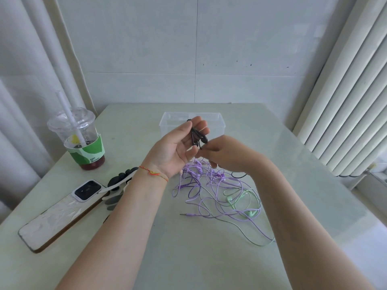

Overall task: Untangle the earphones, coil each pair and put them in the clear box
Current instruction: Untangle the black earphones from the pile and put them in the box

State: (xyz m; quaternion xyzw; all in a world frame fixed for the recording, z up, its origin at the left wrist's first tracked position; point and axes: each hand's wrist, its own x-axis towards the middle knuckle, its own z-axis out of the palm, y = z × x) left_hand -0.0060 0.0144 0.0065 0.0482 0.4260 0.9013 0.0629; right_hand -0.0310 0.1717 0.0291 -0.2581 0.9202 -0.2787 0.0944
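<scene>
One clear box [217,120] stands on the desk [209,258]. One black earphone pair [198,137] is held up; one green pair [240,203] lies in the tangle, and the purple cords [201,183] are too knotted to count. One drink cup [81,141], one phone [62,214] and two hands [180,147] [226,153] are in view

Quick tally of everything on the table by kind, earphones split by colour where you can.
Black earphones, held in the hands: 1
Green earphones: 1
Purple earphones: tangled heap, at least 1, exact count unclear
Clear box: 1
Drink cup: 1
Phone: 1
Black-and-white object beside the phone: 1
Total: at least 7
</scene>
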